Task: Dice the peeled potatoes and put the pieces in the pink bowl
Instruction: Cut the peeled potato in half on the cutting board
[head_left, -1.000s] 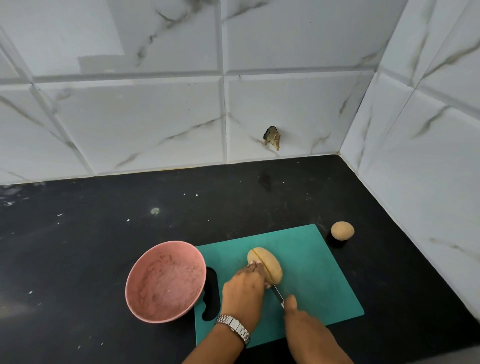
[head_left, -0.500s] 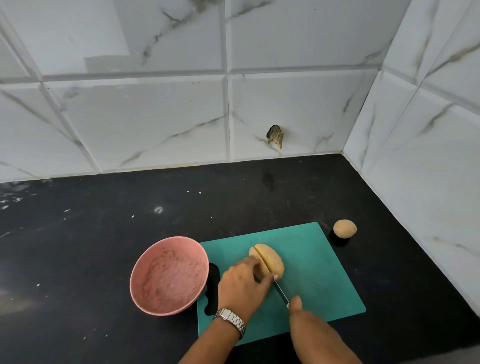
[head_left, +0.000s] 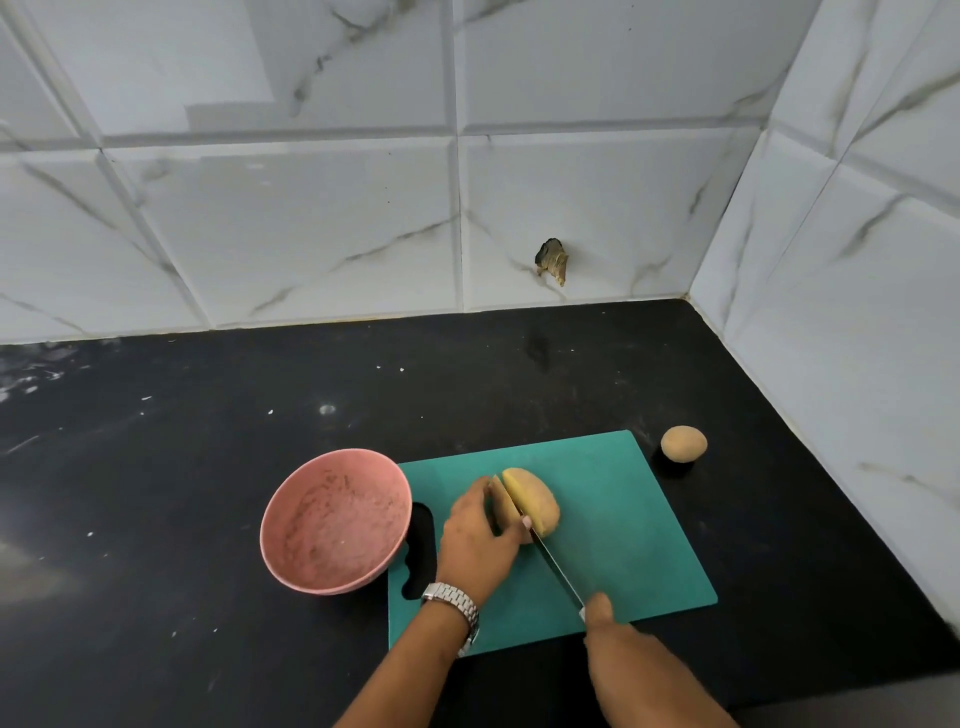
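Two halves of one potato (head_left: 535, 501) sit on the board (head_left: 623, 545), long axis slanting from near right to far left, the knife (head_left: 558, 569) lying in the split along it. The left hand (head_left: 478, 540), nearer, pinches the left half; the right hand (head_left: 613, 634) grips the handle toward the near edge. The bowl (head_left: 311, 493) stands just left of the board.

Black counter (head_left: 208, 493), pink bowl (head_left: 332, 519), board (head_left: 623, 519), potato (head_left: 683, 443)

Lower centre of the frame: a board (head_left: 623, 545) lies on the desk (head_left: 208, 467), with a cut potato (head_left: 535, 501) on it. A bowl (head_left: 335, 522) sits just left, perhaps touching the board, and another potato (head_left: 683, 443) lies off the board's upper-right corner.
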